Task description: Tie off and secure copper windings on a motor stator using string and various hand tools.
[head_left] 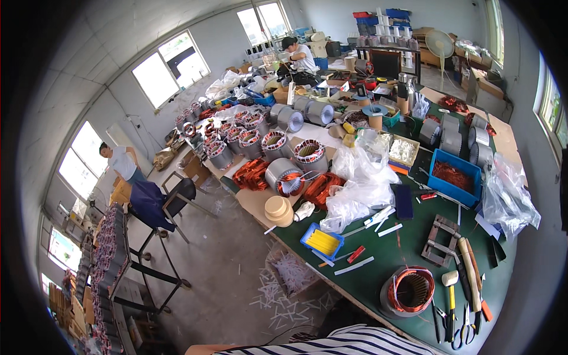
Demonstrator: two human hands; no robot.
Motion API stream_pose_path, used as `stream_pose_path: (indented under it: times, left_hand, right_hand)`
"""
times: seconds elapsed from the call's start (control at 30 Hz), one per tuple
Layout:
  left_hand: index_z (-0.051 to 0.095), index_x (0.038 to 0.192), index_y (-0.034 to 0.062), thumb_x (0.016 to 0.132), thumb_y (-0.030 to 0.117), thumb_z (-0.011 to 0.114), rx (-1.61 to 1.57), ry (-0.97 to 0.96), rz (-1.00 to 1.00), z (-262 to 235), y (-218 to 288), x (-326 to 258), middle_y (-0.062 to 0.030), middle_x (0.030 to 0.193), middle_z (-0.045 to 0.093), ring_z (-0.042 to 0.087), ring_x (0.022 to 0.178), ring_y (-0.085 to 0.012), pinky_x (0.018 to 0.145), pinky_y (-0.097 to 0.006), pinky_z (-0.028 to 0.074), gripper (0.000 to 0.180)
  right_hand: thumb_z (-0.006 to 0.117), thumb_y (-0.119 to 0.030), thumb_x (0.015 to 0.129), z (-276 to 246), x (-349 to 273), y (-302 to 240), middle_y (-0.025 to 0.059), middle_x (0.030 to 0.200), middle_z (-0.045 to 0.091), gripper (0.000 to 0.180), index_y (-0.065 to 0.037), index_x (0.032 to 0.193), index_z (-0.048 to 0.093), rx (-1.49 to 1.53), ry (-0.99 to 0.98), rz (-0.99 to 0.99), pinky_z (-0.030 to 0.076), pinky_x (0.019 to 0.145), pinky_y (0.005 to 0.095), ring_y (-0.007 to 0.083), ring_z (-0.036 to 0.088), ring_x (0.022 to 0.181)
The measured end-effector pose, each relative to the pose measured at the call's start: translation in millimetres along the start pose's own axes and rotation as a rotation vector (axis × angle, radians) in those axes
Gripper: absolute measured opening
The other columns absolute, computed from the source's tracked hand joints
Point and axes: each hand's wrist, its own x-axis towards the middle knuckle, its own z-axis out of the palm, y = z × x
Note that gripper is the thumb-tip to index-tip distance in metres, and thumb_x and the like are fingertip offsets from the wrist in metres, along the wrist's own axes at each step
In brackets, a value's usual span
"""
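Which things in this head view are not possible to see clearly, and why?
- Both hands: outside the head view, below the lower edge; only a striped sleeve shows.
- Scissors near the mallet: partly cut off by the dark fisheye rim.
- Contents of the clear plastic bags: hidden by crumpled film.
- Stator slots: too small to tell the winding state.

Only a strip of the person's own clothing shows at the near edge: a striped top (pixel 349 343), white with thin dark navy horizontal bands, its fabric lying in soft folds. Neither hand is visible.
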Motion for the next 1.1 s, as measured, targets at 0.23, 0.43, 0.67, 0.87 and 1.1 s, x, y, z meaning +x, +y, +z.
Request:
stream_pose_path:
  times: [0.23,0.43,0.67,0.87,1.1]
  left_hand:
    - [0.071,0.094,0.0106,0.084,0.029,0.05,0.002,0.01,-0.008,-3,0,-6,-0.0157,0.098,0.068,0.064,0.09,-0.0359,0.078,-0.042,0.052,0.03]
    - [0.071,0.094,0.0104,0.084,0.029,0.05,-0.004,0.021,-0.034,-2,-1,-16,-0.016,0.098,0.068,0.064,0.09,-0.036,0.078,-0.042,0.052,0.03]
    - [0.072,0.093,0.0102,0.084,0.029,0.05,-0.028,0.042,-0.063,4,1,-24,-0.0164,0.098,0.068,0.065,0.09,-0.036,0.078,-0.043,0.052,0.03]
    - [0.072,0.093,0.01,0.084,0.029,0.05,-0.074,0.09,-0.055,7,14,-7,-0.0167,0.098,0.068,0.065,0.09,-0.036,0.077,-0.043,0.052,0.03]
    - [0.072,0.093,0.0098,0.084,0.029,0.05,-0.146,0.149,-0.059,19,27,16,-0.017,0.098,0.067,0.065,0.09,-0.0361,0.077,-0.043,0.052,0.03]
  right_hand:
    - [0.063,-0.011,0.073,13,-5,-6,0.0158,0.077,0.065,0.016,0.0,0.084,0.066,-0.011,-0.005,0.018,0.05,0.07,0.0343,0.0231,0.065,0.075]
    - [0.063,-0.012,0.073,22,-6,-14,0.0167,0.078,0.065,0.017,0.0,0.085,0.066,-0.02,-0.026,0.023,0.05,0.071,0.0351,0.0238,0.065,0.076]
    - [0.063,-0.013,0.073,26,-6,-27,0.0178,0.08,0.065,0.019,0.0,0.086,0.066,-0.05,-0.057,0.027,0.05,0.072,0.0359,0.0245,0.065,0.077]
    - [0.064,-0.014,0.073,13,-2,-46,0.0187,0.081,0.065,0.02,0.0,0.087,0.066,-0.122,-0.062,0.029,0.05,0.073,0.0367,0.0252,0.065,0.079]
    - [0.064,-0.016,0.073,-4,9,-69,0.0198,0.082,0.065,0.022,0.0,0.088,0.066,-0.217,-0.083,0.026,0.049,0.074,0.0376,0.0259,0.066,0.08]
